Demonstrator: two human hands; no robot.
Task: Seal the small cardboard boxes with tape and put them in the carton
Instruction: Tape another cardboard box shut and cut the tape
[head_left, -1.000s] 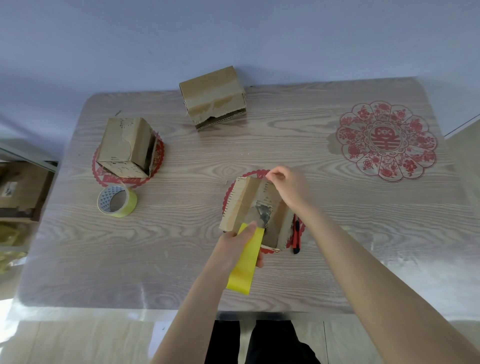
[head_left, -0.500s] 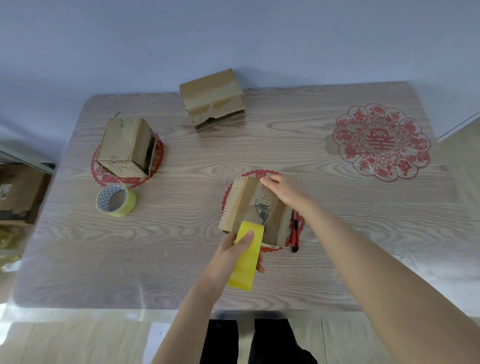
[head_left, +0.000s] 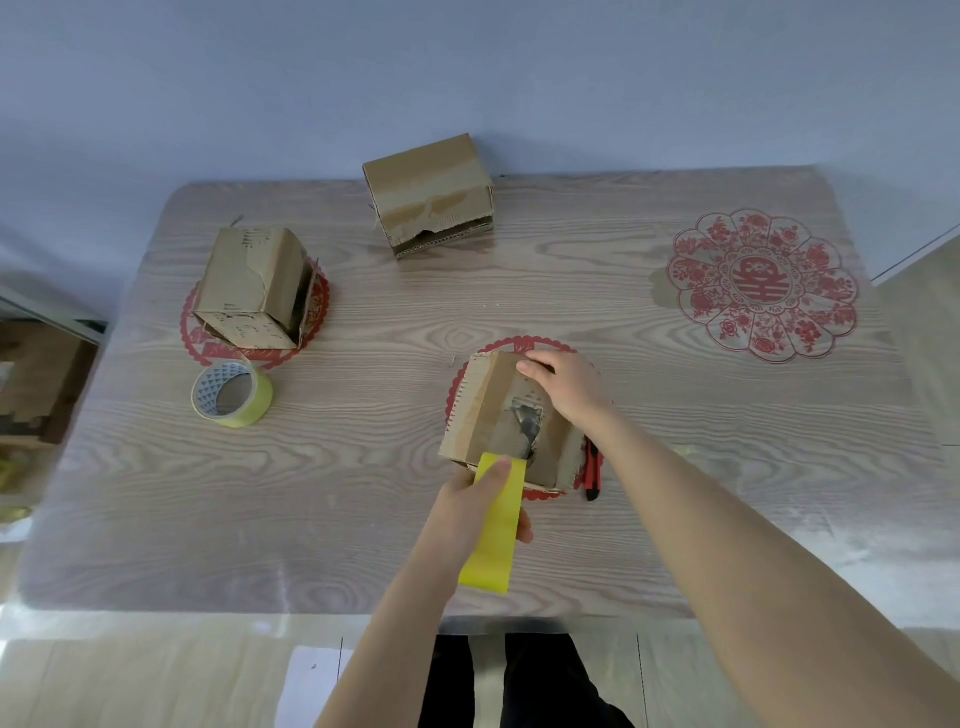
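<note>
View from above of a wooden tabletop (head_left: 571, 291) with 2 bare arms reaching in.

We judge the step in hand to be sealing 1 small box (head_left: 483, 410), which sits near the middle of the tabletop on a red paper circle (head_left: 519, 344). The left hand (head_left: 467, 512) grips a strip of yellow tape (head_left: 493, 540). Its thumb lies on the strip's upper end, right at the box's near edge, and the rest of the strip hangs loose toward us. The right hand (head_left: 569, 387) rests on the far part of the box top, its fingers (head_left: 535, 364) laid over the cardboard and grasping nothing. The top looks torn and dark in the middle.

The next move, as we read it, calls for pressing the strip's end onto the box and drawing the strip flat across the seam while the right hand steadies the box.

A red-handled cutter (head_left: 592, 473) lies just beside the box on the right, close under the right wrist. A roll of tape (head_left: 232, 397) lies well to the left. Behind it stands a second box (head_left: 249, 286) and a third box (head_left: 428, 192) sits at the far edge. A red paper flower (head_left: 761, 283) lies flat at the far right. Nothing blocks the taping. A brown shape (head_left: 31, 374) shows past the left edge; we cannot tell whether it is the carton.
</note>
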